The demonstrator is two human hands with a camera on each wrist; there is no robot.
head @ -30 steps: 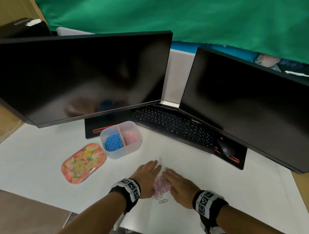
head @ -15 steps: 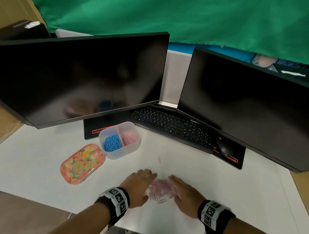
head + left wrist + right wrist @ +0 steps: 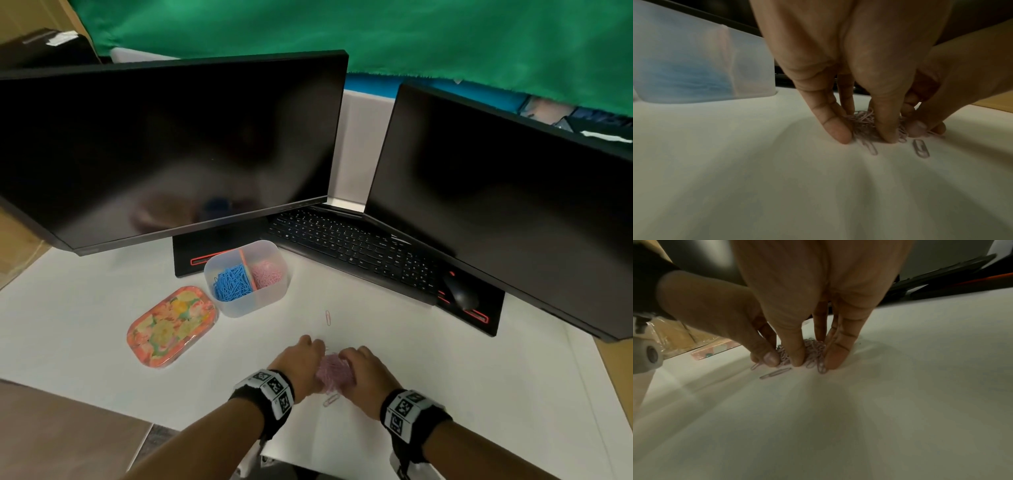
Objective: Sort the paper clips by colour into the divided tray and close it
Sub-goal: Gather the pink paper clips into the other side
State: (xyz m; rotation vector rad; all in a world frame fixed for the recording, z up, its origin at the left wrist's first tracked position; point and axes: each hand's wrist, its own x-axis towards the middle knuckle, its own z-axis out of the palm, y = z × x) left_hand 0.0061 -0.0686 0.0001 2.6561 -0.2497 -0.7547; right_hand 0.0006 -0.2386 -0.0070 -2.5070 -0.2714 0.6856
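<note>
On the white desk surface (image 3: 102,342) near me, both hands cup one heap of pink paper clips (image 3: 334,371). My left hand (image 3: 301,365) has fingers (image 3: 835,128) curled down around the heap's left side, tips on the desk; my right hand (image 3: 364,371) does the same from the right, thumb and fingers (image 3: 838,353) bent in against the clips. Wrist views are dim, so I can't tell if the heap is off the desk. One loose pink clip (image 3: 331,400) lies just behind the heap, another stray clip (image 3: 328,317) lies ahead, apart. The divided tray (image 3: 239,303) sits further forward-left, open, blue clips (image 3: 231,284) in left compartment, pink clips (image 3: 269,274) in right. The floral lid (image 3: 171,325) lies flat beside the tray's left.
</note>
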